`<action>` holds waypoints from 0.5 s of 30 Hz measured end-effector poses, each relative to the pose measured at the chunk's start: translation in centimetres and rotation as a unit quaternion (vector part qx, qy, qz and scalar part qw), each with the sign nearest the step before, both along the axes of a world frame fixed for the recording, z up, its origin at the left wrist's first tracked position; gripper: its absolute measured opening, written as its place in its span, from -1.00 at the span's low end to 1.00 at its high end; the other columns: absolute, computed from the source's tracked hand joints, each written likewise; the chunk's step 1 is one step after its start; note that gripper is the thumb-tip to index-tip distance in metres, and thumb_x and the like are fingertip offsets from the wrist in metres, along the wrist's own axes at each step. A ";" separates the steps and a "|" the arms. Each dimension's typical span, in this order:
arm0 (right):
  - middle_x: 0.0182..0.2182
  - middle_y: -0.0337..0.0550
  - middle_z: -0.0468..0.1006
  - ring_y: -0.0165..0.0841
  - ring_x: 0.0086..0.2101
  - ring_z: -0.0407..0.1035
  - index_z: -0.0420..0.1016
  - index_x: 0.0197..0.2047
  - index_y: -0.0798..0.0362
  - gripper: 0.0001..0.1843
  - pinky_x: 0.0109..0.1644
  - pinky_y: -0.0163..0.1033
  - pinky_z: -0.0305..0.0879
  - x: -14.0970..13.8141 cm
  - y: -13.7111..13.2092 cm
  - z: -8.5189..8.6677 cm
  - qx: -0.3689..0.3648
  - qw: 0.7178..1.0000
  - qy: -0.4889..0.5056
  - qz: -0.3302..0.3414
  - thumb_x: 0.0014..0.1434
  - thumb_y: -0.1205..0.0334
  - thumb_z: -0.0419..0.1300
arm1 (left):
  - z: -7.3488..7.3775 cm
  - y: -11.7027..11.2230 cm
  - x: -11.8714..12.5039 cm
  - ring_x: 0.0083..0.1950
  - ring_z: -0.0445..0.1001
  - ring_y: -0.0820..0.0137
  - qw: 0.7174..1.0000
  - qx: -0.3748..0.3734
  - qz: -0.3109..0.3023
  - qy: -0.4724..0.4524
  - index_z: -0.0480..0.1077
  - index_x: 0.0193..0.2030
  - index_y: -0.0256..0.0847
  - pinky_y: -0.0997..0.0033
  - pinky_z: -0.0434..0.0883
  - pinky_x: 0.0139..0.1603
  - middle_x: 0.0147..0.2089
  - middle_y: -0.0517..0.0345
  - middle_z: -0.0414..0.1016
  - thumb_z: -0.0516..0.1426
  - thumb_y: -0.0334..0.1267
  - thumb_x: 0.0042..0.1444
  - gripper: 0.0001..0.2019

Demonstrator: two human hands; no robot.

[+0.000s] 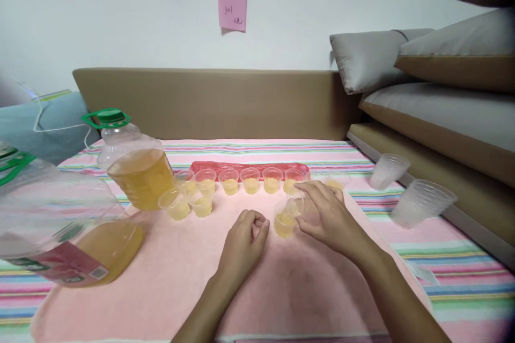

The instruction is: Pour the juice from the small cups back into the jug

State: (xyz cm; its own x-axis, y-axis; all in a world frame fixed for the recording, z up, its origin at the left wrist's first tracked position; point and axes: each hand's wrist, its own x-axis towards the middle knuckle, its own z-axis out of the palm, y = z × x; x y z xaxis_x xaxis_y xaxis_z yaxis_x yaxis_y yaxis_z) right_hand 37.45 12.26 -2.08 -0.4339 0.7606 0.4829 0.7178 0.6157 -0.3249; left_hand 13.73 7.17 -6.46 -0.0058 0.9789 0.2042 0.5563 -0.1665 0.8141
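My left hand rests on the pink towel with its fingers curled in and nothing visible in them. To its right stands a small clear plastic cup with pale yellow liquid. Just behind that cup, my right hand has its thumb and fingers around another plastic cup, partly hidden by the hand. A row of similar cups with yellow liquid stretches along the back of the towel. Two more cups, including a left one, stand in front of the row's left end.
Two large jugs of yellow liquid stand at left: a rear jug with green cap and a nearer jug. A red plastic package lies behind the cups. Two stacks of nested cups, one nearer, lie at right beside piled cushions.
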 end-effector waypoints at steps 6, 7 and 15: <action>0.21 0.04 0.61 0.02 0.27 0.46 0.39 0.32 -0.07 -0.39 0.36 0.19 0.16 0.0 0.0 -0.2 0.057 0.998 -0.028 0.001 0.19 0.34 0.20 | -0.2 0.2 -0.1 -0.15 0.45 0.15 1.000 0.005 0.000 0.003 0.43 -0.15 -0.14 0.11 0.33 -0.07 -0.15 0.06 0.48 0.05 -0.03 0.41 -0.73; 0.20 0.04 0.61 0.02 0.26 0.46 0.39 0.33 -0.06 -0.38 0.37 0.19 0.15 0.0 0.0 -0.2 0.066 0.997 -0.030 0.001 0.19 0.34 0.20 | -0.3 0.2 -0.1 -0.15 0.45 0.15 1.000 0.005 0.000 0.004 0.43 -0.15 -0.14 0.11 0.33 -0.06 -0.15 0.06 0.48 0.05 -0.03 0.41 -0.74; 0.21 0.03 0.60 -0.05 0.25 0.49 0.38 0.34 -0.06 -0.36 0.43 0.22 0.02 -0.1 -0.1 -0.1 0.082 0.996 -0.042 0.014 0.20 0.42 0.18 | -0.3 0.1 -0.1 -0.12 0.47 0.15 1.000 0.007 0.000 0.005 0.44 -0.15 -0.14 0.12 0.35 -0.05 -0.13 0.05 0.49 0.06 -0.06 0.40 -0.77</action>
